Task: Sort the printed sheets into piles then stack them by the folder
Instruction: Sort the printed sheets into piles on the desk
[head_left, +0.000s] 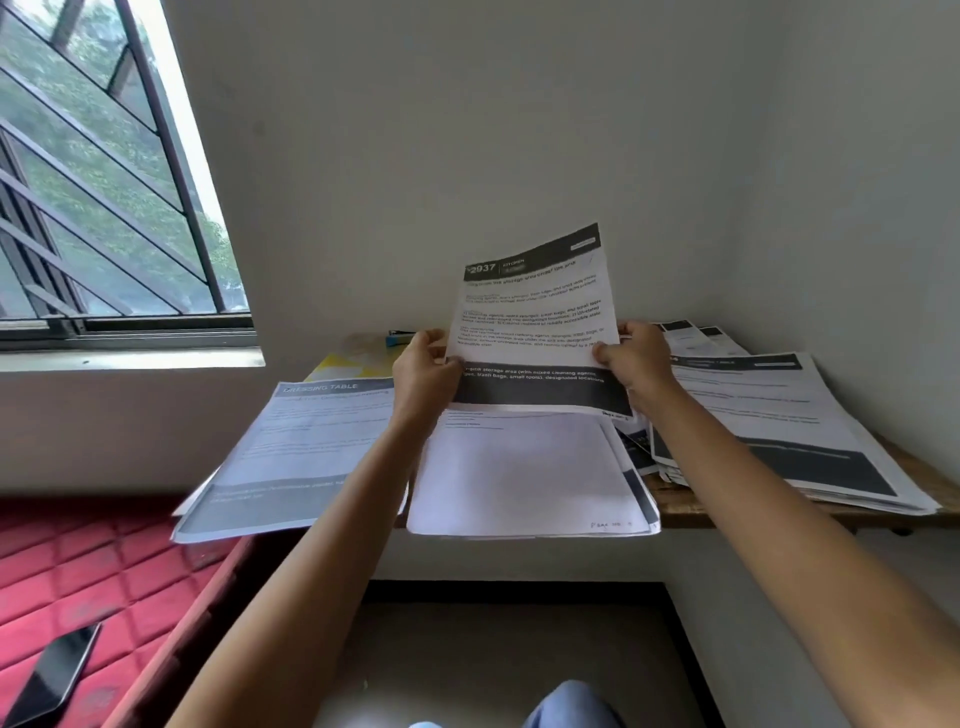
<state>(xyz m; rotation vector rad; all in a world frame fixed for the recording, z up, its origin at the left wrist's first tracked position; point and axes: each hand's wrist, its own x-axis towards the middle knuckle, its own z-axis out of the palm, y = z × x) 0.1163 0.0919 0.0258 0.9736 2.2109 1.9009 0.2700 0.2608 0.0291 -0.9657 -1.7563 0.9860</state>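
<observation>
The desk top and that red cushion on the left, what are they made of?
Desk top: looks like wood, matte brown, grain showing along its bare front edge; could be veneer. Red cushion: seemingly quilted fabric, stitched in a diamond pattern with a slight sheen.

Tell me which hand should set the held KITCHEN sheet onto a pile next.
Depends on the pile. Both hands pinch the KITCHEN sheet: left hand on its left edge, right hand on its right. Left is nearer the DRESSING TABLE pile, right nearer the right-side stack. The matching pile isn't legible.
</observation>
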